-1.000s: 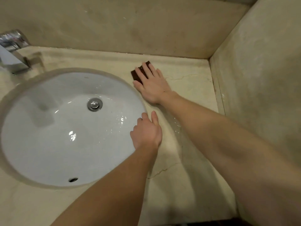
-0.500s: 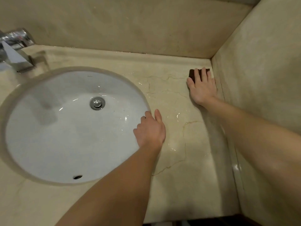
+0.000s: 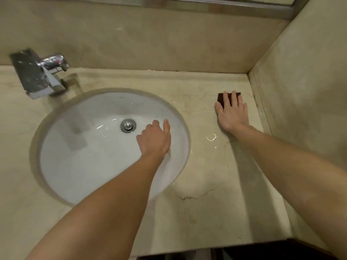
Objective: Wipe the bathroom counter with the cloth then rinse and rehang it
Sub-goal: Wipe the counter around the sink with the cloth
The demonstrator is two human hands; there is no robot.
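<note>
A dark brown cloth (image 3: 220, 97) lies flat on the beige marble counter (image 3: 206, 184), near the back right corner. My right hand (image 3: 231, 113) presses down on it with fingers spread, so most of the cloth is hidden under the fingers. My left hand (image 3: 155, 140) hovers over the right part of the white sink basin (image 3: 78, 166), fingers loosely curled and holding nothing. Whether it touches the basin I cannot tell.
A chrome faucet (image 3: 37, 72) stands at the back left of the basin, and a metal drain (image 3: 128, 125) sits in the basin's middle. Walls close the counter at the back and right. Wet streaks shine beside the basin. The counter's front edge (image 3: 216, 246) runs along the bottom.
My right hand slid the cloth from beside the basin to the back right corner and stays there. My left hand lifted off the basin rim and now sits over the bowl.
</note>
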